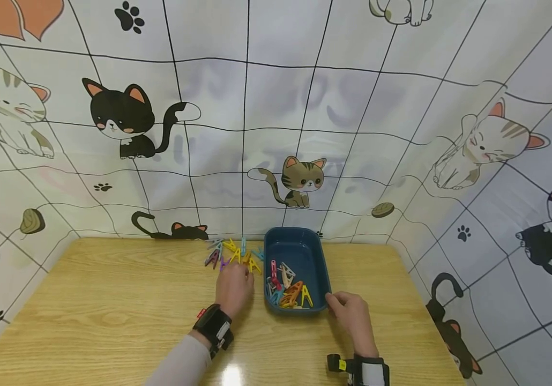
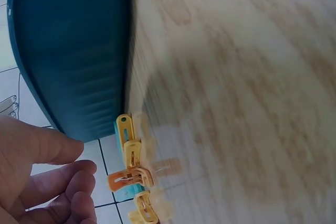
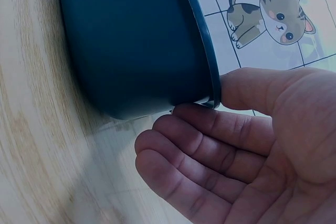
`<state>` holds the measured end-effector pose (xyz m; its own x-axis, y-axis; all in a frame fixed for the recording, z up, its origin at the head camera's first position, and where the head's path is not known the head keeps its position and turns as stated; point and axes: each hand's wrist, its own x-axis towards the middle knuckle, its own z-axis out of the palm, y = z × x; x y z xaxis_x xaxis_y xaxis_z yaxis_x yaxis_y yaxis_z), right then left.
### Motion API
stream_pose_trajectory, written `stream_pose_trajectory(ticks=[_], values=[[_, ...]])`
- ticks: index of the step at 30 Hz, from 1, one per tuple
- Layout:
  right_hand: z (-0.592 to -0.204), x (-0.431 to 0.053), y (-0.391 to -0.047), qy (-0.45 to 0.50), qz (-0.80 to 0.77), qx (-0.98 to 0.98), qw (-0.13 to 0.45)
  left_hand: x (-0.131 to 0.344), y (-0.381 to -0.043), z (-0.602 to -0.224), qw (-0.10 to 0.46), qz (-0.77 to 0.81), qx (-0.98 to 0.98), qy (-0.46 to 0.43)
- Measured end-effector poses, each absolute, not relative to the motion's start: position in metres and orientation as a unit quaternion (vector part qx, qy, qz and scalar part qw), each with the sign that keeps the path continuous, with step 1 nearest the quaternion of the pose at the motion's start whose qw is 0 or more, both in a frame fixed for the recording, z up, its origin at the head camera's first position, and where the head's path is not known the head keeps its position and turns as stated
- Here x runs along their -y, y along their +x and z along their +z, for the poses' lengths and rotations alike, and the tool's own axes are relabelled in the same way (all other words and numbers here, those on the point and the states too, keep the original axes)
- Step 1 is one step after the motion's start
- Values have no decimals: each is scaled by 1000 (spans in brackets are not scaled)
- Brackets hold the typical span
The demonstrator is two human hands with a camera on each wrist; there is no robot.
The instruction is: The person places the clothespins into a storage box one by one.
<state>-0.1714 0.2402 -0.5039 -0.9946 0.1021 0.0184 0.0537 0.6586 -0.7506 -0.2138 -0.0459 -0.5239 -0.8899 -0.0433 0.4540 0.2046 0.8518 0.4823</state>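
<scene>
Colourful clothespins [image 1: 236,254] lie in a loose pile on the table, left of a dark blue plastic bin [image 1: 324,268]. My left hand [image 1: 235,287] is at the near side of this pile. The left wrist view shows the thumb and bent fingers [image 2: 79,182] with a gap and nothing between them, beside a yellow clothespin [image 2: 126,129] and an orange clothespin [image 2: 126,179]. My right hand [image 1: 352,316] pinches the bin's rim at its near right corner, thumb [image 3: 244,87] on the rim and fingers below it. Several clothespins [image 1: 291,294] lie inside the bin, mostly toward its near end.
The wooden table [image 1: 136,300] ends at a wall hung with a cat-patterned sheet [image 1: 218,150], right behind the pile and the bin. Similar sheeting [image 1: 522,214] rises along the right side.
</scene>
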Motion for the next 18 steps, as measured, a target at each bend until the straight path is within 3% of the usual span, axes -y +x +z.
stream_pose_trajectory(ticks=[18], values=[[-503,-240,-171,-40,412,910,32,39,-227,-531,187,-244,951,-16]])
